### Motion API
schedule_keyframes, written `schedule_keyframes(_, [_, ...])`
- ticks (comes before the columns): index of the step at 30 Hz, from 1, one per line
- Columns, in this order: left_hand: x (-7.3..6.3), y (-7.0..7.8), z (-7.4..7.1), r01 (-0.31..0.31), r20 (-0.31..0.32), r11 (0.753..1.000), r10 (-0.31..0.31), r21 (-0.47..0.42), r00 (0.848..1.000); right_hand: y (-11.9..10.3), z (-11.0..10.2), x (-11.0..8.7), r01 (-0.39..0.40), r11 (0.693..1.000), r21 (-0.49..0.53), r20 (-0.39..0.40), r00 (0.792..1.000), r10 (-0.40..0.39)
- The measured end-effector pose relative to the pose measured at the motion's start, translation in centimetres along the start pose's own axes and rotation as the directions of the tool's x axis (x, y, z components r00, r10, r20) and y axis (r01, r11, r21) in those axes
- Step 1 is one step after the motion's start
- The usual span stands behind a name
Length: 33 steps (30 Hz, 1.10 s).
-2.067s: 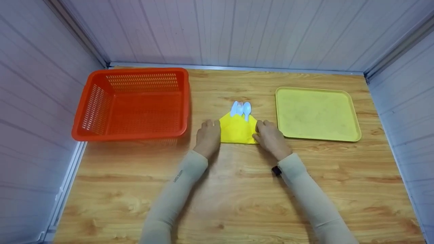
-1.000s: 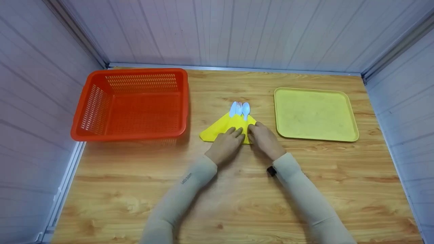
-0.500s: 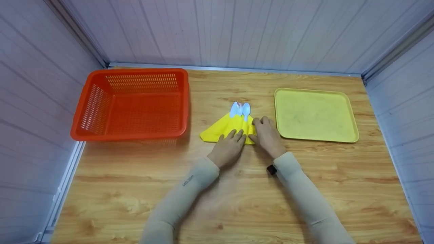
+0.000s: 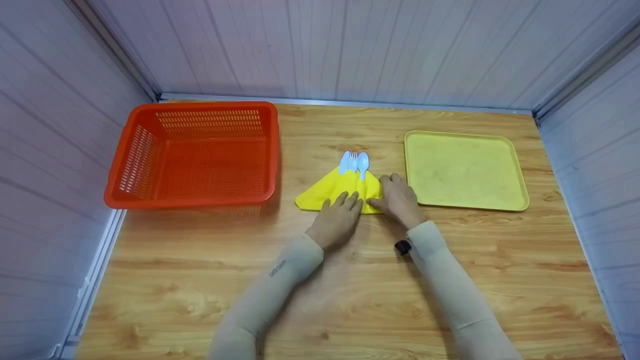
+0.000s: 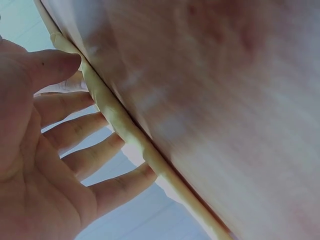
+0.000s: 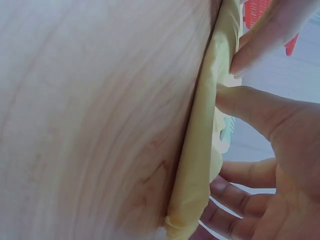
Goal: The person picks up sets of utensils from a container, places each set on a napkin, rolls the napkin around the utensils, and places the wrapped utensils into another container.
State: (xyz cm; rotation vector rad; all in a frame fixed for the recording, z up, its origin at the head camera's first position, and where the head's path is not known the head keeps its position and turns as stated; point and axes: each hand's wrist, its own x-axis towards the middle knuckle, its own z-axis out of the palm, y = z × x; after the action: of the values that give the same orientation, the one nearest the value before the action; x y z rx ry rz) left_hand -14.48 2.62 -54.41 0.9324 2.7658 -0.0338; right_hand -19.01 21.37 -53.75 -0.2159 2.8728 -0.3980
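Pale panelled walls on three sides make this tabletop a booth.

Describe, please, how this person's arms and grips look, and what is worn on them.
The left sleeve and right sleeve are long, close-fitting and light grey-beige. Small dark lettering, hard to read, runs along the left one. A small black object sits at the wrist end of the right one; what it is, I cannot tell. The left grip and right grip are ungloved.

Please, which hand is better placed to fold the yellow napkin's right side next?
Probably the right hand: its thumb and fingers are already at that side of the yellow napkin, while the left hand rests its fingers near the middle.
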Motion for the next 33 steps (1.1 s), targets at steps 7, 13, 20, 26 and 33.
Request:
schedule_keyframes(7, [-0.1,0.1,-0.1,0.002,0.030,1.000,-0.003,0.006,1.000,0.1,-0.3,0.4,-0.068,0.997,0.049,0.084,0.994,0.063])
schedule_keyframes(13, [0.0,0.2,0.0,0.011,0.042,1.000,-0.011,-0.011,0.999,0.4,-0.4,0.6,-0.097,0.990,0.106,0.133,0.988,0.082])
schedule_keyframes(20, [0.1,0.3,0.1,0.013,0.009,0.999,-0.013,0.033,1.000,0.6,-0.3,0.4,-0.152,0.969,0.197,0.165,0.979,0.120])
schedule_keyframes(26, [0.2,0.5,-0.1,0.016,0.030,0.999,-0.017,0.027,0.999,1.4,-0.5,-0.3,-0.139,0.933,0.333,0.172,0.981,0.085])
schedule_keyframes(33, [0.3,0.5,0.1,0.019,0.022,1.000,-0.019,0.021,1.000,2.3,-0.9,-1.6,-0.106,0.894,0.435,0.149,0.988,0.044])
